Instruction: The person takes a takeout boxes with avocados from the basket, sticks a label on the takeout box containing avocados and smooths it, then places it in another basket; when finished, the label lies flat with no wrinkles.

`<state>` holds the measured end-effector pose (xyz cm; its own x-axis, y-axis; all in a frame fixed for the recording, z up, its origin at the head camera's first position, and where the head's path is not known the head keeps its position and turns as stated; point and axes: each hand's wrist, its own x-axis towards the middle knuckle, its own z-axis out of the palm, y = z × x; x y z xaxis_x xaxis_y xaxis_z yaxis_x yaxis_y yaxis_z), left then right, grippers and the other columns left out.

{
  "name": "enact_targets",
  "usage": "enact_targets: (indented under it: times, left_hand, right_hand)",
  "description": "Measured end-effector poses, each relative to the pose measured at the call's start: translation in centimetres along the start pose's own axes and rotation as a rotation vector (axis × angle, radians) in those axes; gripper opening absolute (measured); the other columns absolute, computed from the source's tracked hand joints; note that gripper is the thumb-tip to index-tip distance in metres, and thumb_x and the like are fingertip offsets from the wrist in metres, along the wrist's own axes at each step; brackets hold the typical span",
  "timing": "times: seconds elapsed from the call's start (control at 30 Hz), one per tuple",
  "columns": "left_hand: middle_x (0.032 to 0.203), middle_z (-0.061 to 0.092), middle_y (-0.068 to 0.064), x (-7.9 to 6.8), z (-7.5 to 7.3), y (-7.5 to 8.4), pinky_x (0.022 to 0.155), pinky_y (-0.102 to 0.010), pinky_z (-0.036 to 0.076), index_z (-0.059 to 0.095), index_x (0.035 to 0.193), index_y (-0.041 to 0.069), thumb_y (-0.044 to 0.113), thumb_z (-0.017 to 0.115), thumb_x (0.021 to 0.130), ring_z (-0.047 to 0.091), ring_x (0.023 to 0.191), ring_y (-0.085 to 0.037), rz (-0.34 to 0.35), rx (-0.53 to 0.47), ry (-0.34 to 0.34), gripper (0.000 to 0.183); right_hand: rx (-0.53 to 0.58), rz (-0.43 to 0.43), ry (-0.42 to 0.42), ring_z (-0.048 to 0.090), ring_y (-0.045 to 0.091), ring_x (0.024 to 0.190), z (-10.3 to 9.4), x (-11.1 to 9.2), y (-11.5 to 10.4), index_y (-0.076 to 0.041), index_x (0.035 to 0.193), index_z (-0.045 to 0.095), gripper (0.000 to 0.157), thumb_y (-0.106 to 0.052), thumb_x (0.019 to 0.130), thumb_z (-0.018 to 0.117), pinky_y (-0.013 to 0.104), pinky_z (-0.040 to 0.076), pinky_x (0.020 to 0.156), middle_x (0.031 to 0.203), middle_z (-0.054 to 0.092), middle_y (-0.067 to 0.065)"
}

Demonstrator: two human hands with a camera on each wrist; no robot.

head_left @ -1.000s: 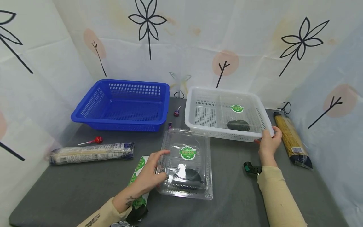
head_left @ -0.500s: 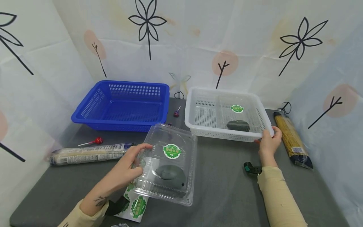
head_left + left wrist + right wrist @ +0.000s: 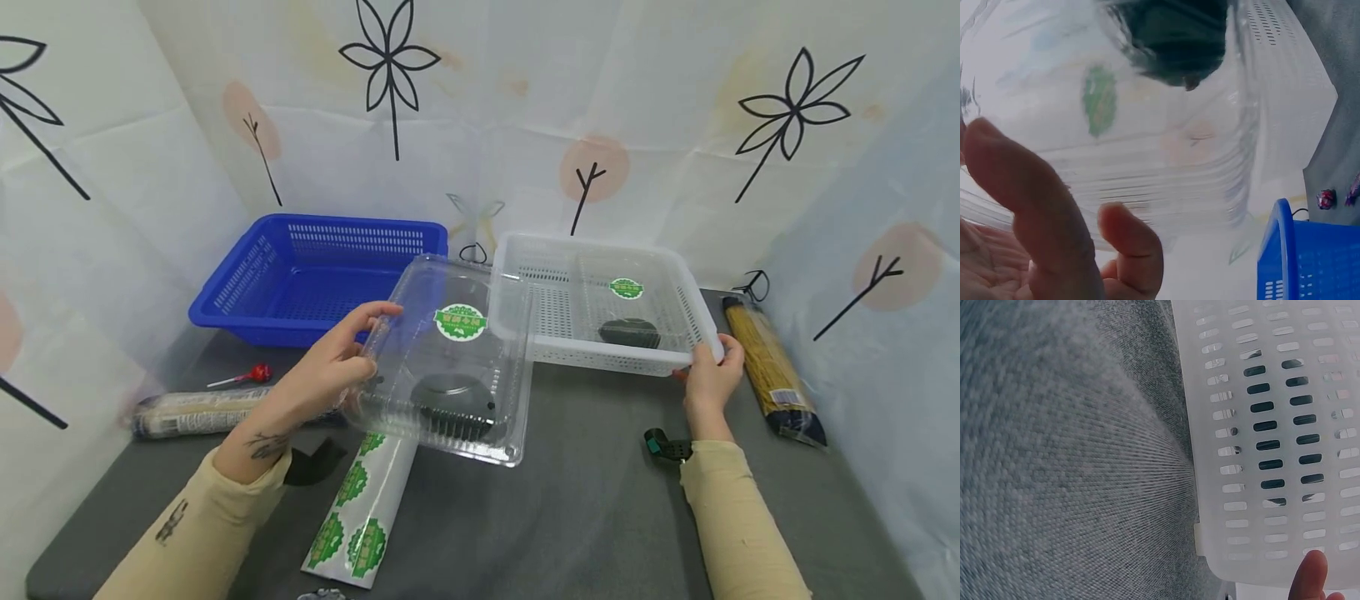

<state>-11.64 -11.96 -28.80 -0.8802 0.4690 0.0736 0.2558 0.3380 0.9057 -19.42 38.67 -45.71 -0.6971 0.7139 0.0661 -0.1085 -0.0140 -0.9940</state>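
Observation:
Raised off the table, a clear plastic clamshell box hangs tilted from my left hand, which grips its left edge. A green and white sticker is on its lid, and a dark green, rounded thing with a short stem lies inside. The box overlaps the blue basket and the white basket in the head view. My right hand holds the white basket's front right corner by the rim. Inside that basket sits another clear box with a matching sticker and a dark green thing.
A sheet of green stickers lies at the table's front. To the left are a red lollipop and a wrapped noodle pack. A yellow noodle pack lies far right. More lollipops lie near the baskets.
My left hand has lifted the clear box off the table, first leftward, then up and forward toward the baskets. The sticker sheet has come into fuller view. My right hand stays at the white basket.

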Motion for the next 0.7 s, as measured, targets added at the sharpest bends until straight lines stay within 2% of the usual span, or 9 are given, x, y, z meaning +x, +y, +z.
enact_targets:
  times: [0.13, 0.23, 0.43, 0.6, 0.7]
  left_hand:
    - [0.127, 0.021, -0.013, 2.9, 0.0, 0.5, 0.037, -0.036, 0.042, 0.03, 0.13, 0.026, -0.002, 0.038, 0.075, 0.04, 0.068, -0.029, -0.013, -0.021, 0.027, 0.062]
    - [0.132, 0.021, -0.012, 5.1, 0.1, 0.7, 0.041, -0.037, 0.042, 0.03, 0.13, 0.028, 0.0, 0.039, 0.075, 0.044, 0.081, -0.032, 0.005, 0.001, 0.056, 0.063]
    - [0.136, 0.023, -0.007, 9.3, 1.0, 0.7, 0.049, -0.031, 0.029, 0.032, 0.13, 0.029, 0.004, 0.042, 0.074, 0.039, 0.106, -0.029, 0.053, 0.049, 0.098, 0.062]
    - [0.14, 0.02, 0.0, 12.7, 2.3, 0.3, 0.046, -0.029, 0.033, 0.034, 0.13, 0.028, 0.007, 0.042, 0.073, 0.023, 0.125, -0.023, 0.086, 0.028, 0.124, 0.061]
    - [0.14, 0.02, -0.004, 14.7, 3.1, -0.3, 0.038, -0.028, 0.033, 0.035, 0.129, 0.028, 0.009, 0.042, 0.072, 0.031, 0.121, -0.027, 0.093, 0.01, 0.133, 0.06]
  right_hand:
    - [-0.02, -0.007, 0.003, 0.053, 0.015, 0.08, 0.1, 0.1, 0.1, -0.027, 0.112, 0.045, 0.035, -0.013, 0.081, 0.047, 0.026, 0.049, 0.042, 0.109, 0.043, 0.002]
    - [-0.032, -0.005, 0.008, 0.052, 0.015, 0.08, 0.1, -0.1, 0.0, -0.027, 0.112, 0.045, 0.034, -0.013, 0.08, 0.047, 0.026, 0.049, 0.043, 0.108, 0.044, 0.002]
    - [-0.041, 0.007, 0.017, 0.052, 0.015, 0.08, 0.1, -0.2, -0.4, -0.027, 0.111, 0.045, 0.035, -0.013, 0.08, 0.047, 0.027, 0.049, 0.043, 0.107, 0.045, 0.002]
    - [-0.032, -0.016, 0.013, 0.052, 0.016, 0.079, 0.1, 0.2, 0.1, -0.027, 0.112, 0.046, 0.034, -0.014, 0.08, 0.047, 0.026, 0.049, 0.042, 0.108, 0.044, 0.002]
    - [-0.029, -0.016, 0.012, 0.052, 0.016, 0.081, 0.1, 0.3, 0.2, -0.028, 0.112, 0.046, 0.034, -0.014, 0.081, 0.047, 0.027, 0.049, 0.043, 0.109, 0.043, 0.002]
